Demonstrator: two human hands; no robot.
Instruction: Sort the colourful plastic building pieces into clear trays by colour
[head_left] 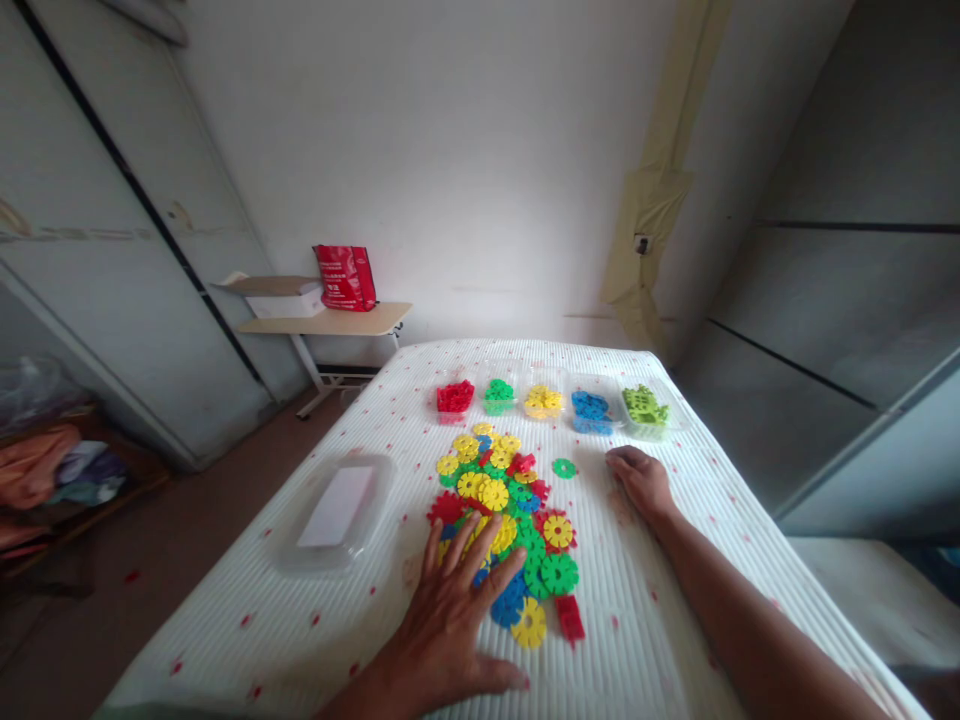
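Note:
My left hand [457, 590] lies over the near left side of a heap of notched plastic discs, fingers spread, partly covering them. The heap mixes yellow discs [493, 494], green discs [559, 574], blue discs [510, 600] and red pieces [569, 618]. To the right, my right hand [643, 478] rests on the white cover with its fingers curled together; whatever they might hold is hidden. A single green disc [564, 468] lies apart between that hand and the heap.
Beyond the heap stand clear tubs of red pieces [454, 398], green pieces [499, 394], yellow pieces [543, 401], blue pieces [591, 408] and lime pieces [645, 406]. A clear plastic box [379, 500] lies at left. Behind, a side table [375, 320] bears a red bag [346, 278].

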